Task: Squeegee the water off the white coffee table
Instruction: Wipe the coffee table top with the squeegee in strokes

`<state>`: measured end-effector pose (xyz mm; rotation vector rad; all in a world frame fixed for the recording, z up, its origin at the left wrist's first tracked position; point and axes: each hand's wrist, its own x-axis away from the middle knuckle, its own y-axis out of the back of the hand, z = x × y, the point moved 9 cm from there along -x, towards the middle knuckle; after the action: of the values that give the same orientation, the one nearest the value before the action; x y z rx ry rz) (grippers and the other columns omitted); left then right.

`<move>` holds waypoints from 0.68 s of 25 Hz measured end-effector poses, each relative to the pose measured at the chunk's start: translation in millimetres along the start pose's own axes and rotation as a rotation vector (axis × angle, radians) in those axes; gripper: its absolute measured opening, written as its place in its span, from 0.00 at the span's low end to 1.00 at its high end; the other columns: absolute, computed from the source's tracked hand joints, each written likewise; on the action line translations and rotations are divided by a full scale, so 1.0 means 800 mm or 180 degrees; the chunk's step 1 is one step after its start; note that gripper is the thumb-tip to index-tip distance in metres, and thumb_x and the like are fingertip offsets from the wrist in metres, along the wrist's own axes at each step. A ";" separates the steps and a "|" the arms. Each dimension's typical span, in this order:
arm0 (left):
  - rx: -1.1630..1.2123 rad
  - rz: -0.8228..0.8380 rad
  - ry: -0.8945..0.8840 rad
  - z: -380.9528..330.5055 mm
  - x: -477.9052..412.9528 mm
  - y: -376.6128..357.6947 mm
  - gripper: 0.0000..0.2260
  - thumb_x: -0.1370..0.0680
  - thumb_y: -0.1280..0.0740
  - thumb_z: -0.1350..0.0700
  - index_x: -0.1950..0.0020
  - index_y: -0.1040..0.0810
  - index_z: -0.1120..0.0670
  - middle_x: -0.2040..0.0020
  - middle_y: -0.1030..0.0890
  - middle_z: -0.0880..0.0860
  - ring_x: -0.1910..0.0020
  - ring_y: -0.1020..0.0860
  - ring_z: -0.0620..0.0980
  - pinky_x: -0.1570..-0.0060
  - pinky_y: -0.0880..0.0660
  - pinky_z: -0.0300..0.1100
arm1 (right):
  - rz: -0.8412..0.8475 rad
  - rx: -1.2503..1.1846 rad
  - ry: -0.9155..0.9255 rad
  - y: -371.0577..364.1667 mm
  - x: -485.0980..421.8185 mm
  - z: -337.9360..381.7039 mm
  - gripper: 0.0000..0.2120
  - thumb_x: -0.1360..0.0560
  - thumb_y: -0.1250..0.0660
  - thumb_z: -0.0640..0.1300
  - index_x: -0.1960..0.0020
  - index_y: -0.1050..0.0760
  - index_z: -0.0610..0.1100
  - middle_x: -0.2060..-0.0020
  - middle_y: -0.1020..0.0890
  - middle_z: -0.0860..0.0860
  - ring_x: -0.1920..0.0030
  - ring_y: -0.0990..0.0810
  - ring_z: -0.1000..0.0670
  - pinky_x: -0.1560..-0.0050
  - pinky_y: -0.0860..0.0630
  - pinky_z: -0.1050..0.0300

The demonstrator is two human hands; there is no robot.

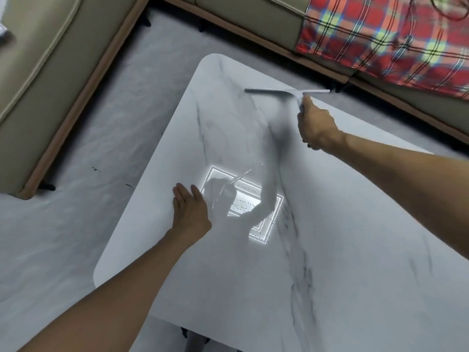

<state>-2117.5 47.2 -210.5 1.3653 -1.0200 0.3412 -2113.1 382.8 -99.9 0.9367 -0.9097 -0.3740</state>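
The white marble-look coffee table [330,250] fills the middle and right of the view, with grey veins and a bright ceiling-light reflection near its centre. My right hand [316,125] is shut on the handle of a white squeegee [286,92], whose long blade lies across the far part of the tabletop near the far edge. My left hand [190,209] rests flat, fingers apart, on the table's left side beside the reflection. A thin streak of water [233,182] shows in the glare.
A beige sofa [50,80] wraps the left and far sides. A red plaid blanket [390,39] drapes over the sofa at the top right. Grey floor [88,186] runs between the sofa and the table's left edge.
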 end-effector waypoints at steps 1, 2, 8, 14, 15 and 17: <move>-0.0013 0.0050 0.0006 0.001 -0.003 -0.004 0.42 0.25 0.35 0.57 0.23 0.61 0.66 0.26 0.61 0.74 0.25 0.60 0.71 0.24 0.53 0.55 | 0.0053 -0.0148 -0.0149 -0.010 0.005 -0.008 0.18 0.21 0.50 0.42 0.31 0.41 0.47 0.50 0.23 0.34 0.60 0.20 0.35 0.71 0.22 0.49; -0.0014 0.0068 -0.0004 0.003 -0.005 -0.006 0.42 0.25 0.35 0.57 0.23 0.60 0.67 0.26 0.61 0.75 0.25 0.60 0.72 0.24 0.52 0.55 | 0.0070 -0.0189 -0.0210 -0.022 0.018 -0.014 0.19 0.21 0.50 0.42 0.31 0.41 0.48 0.51 0.24 0.34 0.61 0.20 0.35 0.72 0.21 0.47; 0.0055 0.0304 -0.0050 0.004 -0.010 -0.003 0.41 0.24 0.37 0.54 0.24 0.61 0.67 0.27 0.62 0.75 0.26 0.61 0.74 0.24 0.53 0.55 | 0.0429 0.0003 0.0082 -0.071 0.157 -0.057 0.21 0.19 0.48 0.44 0.26 0.44 0.48 0.60 0.21 0.38 0.61 0.23 0.37 0.60 0.26 0.48; 0.0039 0.0259 -0.0086 0.008 -0.015 -0.005 0.41 0.23 0.38 0.52 0.24 0.61 0.67 0.27 0.62 0.76 0.26 0.61 0.74 0.25 0.54 0.56 | -0.0046 -0.0340 0.0250 -0.005 0.088 0.011 0.18 0.20 0.48 0.43 0.31 0.40 0.43 0.53 0.21 0.34 0.62 0.23 0.37 0.58 0.23 0.41; 0.0068 0.0274 -0.0058 0.008 -0.017 -0.006 0.41 0.23 0.38 0.51 0.24 0.61 0.67 0.27 0.61 0.76 0.26 0.61 0.74 0.25 0.54 0.56 | -0.0121 -0.0459 0.0196 0.003 0.049 0.034 0.18 0.20 0.48 0.43 0.32 0.39 0.42 0.49 0.21 0.34 0.59 0.23 0.37 0.56 0.24 0.41; 0.0066 0.0218 -0.0044 0.009 -0.022 -0.008 0.40 0.23 0.39 0.52 0.24 0.60 0.68 0.28 0.60 0.78 0.26 0.60 0.75 0.25 0.55 0.56 | -0.0157 -0.0719 0.0001 0.004 -0.024 0.084 0.15 0.21 0.49 0.42 0.36 0.35 0.43 0.44 0.22 0.37 0.57 0.23 0.39 0.63 0.22 0.47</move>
<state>-2125.4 45.1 -228.7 1.3551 -1.0791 0.3946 -2178.4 361.1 -89.1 0.7522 -0.8260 -0.5080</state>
